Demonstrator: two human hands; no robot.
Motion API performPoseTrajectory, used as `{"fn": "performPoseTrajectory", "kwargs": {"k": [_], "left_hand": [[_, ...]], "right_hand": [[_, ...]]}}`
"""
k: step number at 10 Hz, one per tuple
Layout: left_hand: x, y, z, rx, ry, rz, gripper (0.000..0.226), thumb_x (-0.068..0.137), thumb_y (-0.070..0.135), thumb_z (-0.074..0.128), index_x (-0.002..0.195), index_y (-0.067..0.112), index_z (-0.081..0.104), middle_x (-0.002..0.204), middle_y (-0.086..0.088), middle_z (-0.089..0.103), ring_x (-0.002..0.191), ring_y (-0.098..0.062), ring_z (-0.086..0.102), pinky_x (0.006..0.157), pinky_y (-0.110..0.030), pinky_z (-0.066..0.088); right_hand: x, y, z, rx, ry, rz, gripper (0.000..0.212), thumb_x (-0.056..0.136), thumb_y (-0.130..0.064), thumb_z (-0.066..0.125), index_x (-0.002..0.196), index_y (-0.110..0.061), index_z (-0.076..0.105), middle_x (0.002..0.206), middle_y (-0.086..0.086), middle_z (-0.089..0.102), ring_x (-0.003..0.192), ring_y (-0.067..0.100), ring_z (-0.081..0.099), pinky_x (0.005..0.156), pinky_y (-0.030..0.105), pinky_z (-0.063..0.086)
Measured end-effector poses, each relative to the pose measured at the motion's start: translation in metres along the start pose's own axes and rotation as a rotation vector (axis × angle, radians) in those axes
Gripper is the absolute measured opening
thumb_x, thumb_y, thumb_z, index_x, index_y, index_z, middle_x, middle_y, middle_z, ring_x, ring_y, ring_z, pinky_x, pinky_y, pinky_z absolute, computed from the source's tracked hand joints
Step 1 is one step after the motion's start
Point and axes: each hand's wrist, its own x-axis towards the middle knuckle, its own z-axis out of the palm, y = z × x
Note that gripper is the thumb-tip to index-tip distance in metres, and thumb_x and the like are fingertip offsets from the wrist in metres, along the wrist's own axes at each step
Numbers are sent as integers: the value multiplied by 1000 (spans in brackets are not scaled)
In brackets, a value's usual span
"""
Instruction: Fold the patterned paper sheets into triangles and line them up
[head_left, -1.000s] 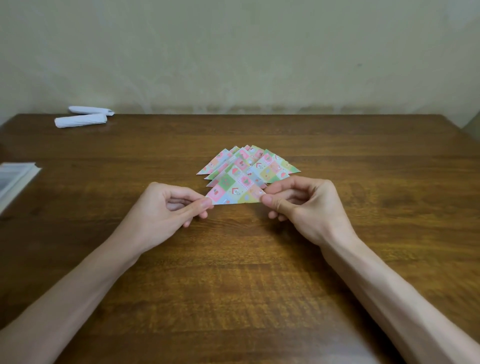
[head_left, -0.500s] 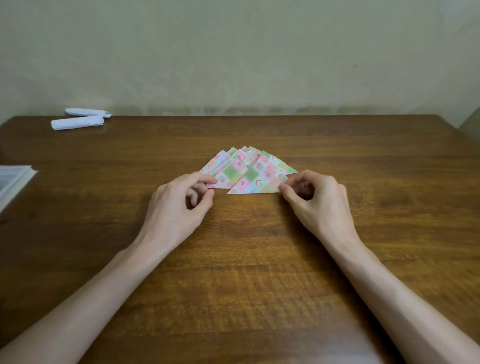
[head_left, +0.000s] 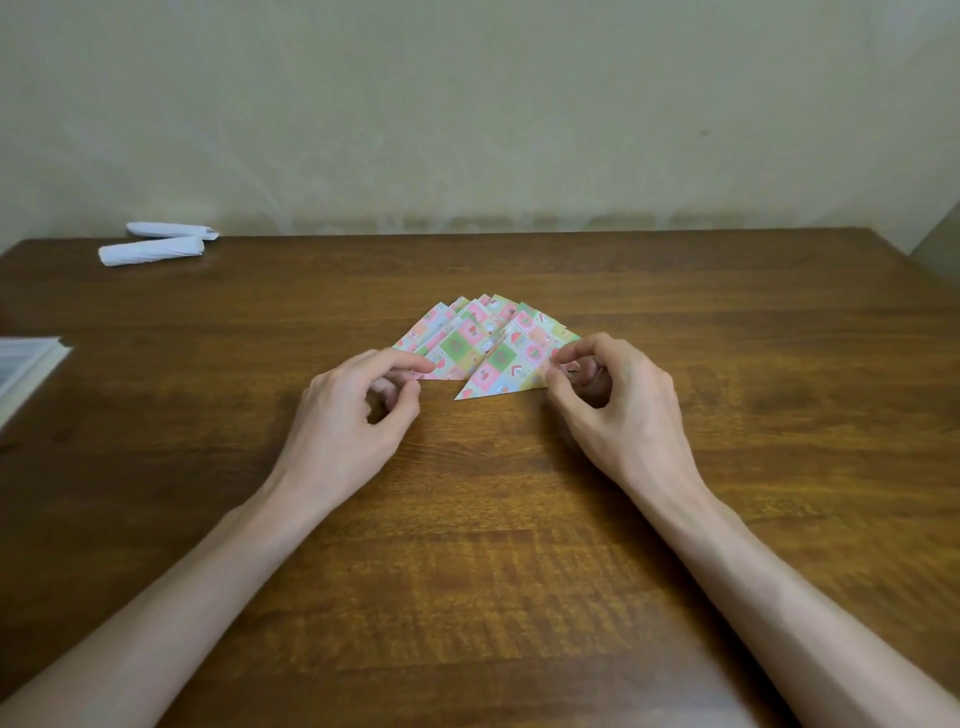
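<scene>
Your right hand (head_left: 613, 410) pinches the right base corner of the front triangle (head_left: 504, 364) between thumb and forefinger, a narrow grip on the paper's edge. A second ago both your hands held this triangle by its 2 base corners, nearer to you. Now it lies flat on the wooden table (head_left: 467, 519), overlapping the right side of the fan of folded triangles (head_left: 462, 330), and it has swung to the right, with its free tip pointing back toward you, left of your pinch.

Your left hand (head_left: 363, 410) has let go of it. Its forefinger now rests on the fan's near-left corner and holds nothing; the thumb sits off the paper.

That suggests the folding of this sheet is done and you are placing it in the row. It sits askew to its neighbours, so the line-up looks unfinished; steady the fan under your left forefinger while the right turns the corner into line.

Far beyond your left hand lie 2 rolled white papers (head_left: 150, 251), and a stack of sheets (head_left: 26, 358) sits out at the table's left edge.
</scene>
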Motion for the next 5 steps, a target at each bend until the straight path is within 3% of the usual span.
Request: {"fn": "performPoseTrajectory", "kwargs": {"k": [1, 3, 4, 5], "left_hand": [[-1, -4, 0, -65, 4, -10, 22, 97, 13, 68, 108, 30, 76, 94, 11, 71, 75, -16, 65, 49, -19, 41], [-4, -2, 0, -85, -26, -6, 22, 97, 15, 68, 111, 30, 76, 100, 11, 72, 79, -17, 67, 49, -36, 50], [-5, -2, 0, -71, -42, 15, 22, 97, 15, 68, 109, 31, 76, 101, 12, 73, 79, -15, 67, 50, -37, 51], [-9, 7, 1, 7, -31, 47, 23, 95, 13, 69, 104, 32, 77, 98, 14, 71, 70, -13, 62, 54, -33, 50]], "right_hand": [[-4, -2, 2, 7, -23, -50, 7, 90, -27, 71, 97, -28, 70, 82, -11, 61, 80, 14, 62, 78, 42, 55], [-4, -5, 4, 82, -39, -122, 4, 89, -27, 71, 94, -28, 72, 82, -15, 61, 78, 10, 61, 76, 40, 56], [-5, -12, -2, 177, -66, -121, 3, 91, -23, 72, 91, -26, 73, 83, -12, 64, 74, 10, 59, 71, 25, 50], [-2, -25, -12, 253, -75, -123, 9, 90, -16, 70, 92, -24, 75, 83, -10, 68, 76, 11, 61, 69, 23, 48]]}}
